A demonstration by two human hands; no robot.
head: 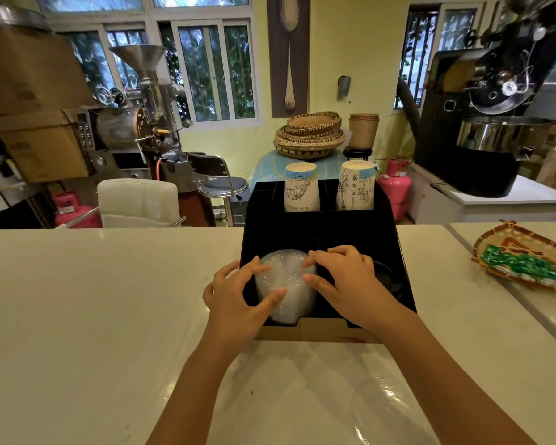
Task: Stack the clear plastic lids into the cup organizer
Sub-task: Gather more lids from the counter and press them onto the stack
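Note:
A black cup organizer (321, 232) stands on the white counter in front of me. A stack of clear plastic lids (286, 281) sits in its front left compartment. My left hand (238, 297) grips the stack from the left, thumb on the lower front and fingers on the top left rim. My right hand (344, 281) holds the stack's right side, fingertips on its top edge. Dark lids (387, 274) show in the front right compartment, partly hidden by my right hand. Two stacks of paper cups (302, 191) stand upside down in the back compartments.
A clear plastic sleeve (366, 399) lies crumpled on the counter close to me. A woven tray with green sweets (523, 258) sits at the right. Beyond the counter are chairs, coffee roasters, pink gas cylinders and stacked baskets.

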